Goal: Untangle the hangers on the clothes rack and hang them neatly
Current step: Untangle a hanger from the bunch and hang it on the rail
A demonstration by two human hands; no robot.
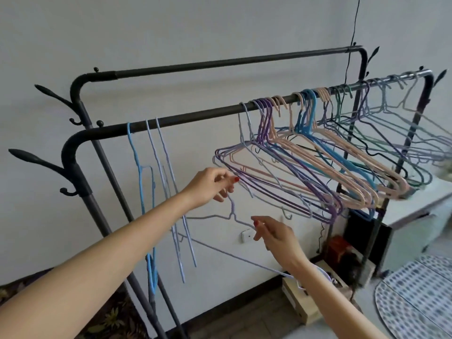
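A pale lilac hanger (pixel 220 243) hangs free below the front rail (pixel 195 117), its neck pinched in the left hand's (pixel 210 184) grip, the right hand (pixel 276 234) grasping its shoulder; next, probably hook it beside the three sorted hangers (pixel 156 192).

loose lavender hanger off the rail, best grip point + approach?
Grip the lavender hanger at its twisted neck just under the hook, coming from the left, where the left hand is. The neck is stiff and central; the long bottom wire slants down toward the right hand.
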